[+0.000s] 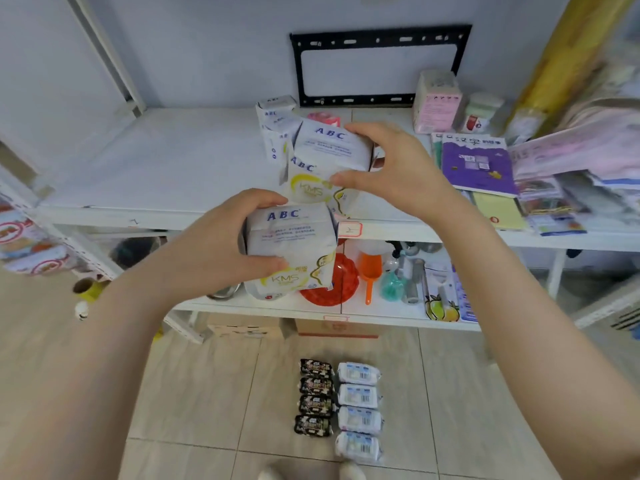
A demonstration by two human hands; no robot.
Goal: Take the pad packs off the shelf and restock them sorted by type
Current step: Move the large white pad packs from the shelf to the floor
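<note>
My left hand [221, 244] grips a white and yellow ABC pad pack [294, 244] in front of the shelf edge. My right hand [391, 164] grips another white and yellow ABC pack [329, 150] above the white shelf board [166, 168]. Several more white ABC packs [277, 123] stand upright just behind it on the shelf. On the floor tiles lie a column of several black pad packs [315, 396] and, to its right, a column of several white-blue pad packs [358, 407].
Books and stationery [478, 168] cover the shelf's right side, with a pink box [436, 105] and a black metal bracket [377, 64] at the back. The lower shelf holds a red basket [343, 278], an orange scoop [370, 271] and bottles. Cardboard boxes [336, 327] sit underneath.
</note>
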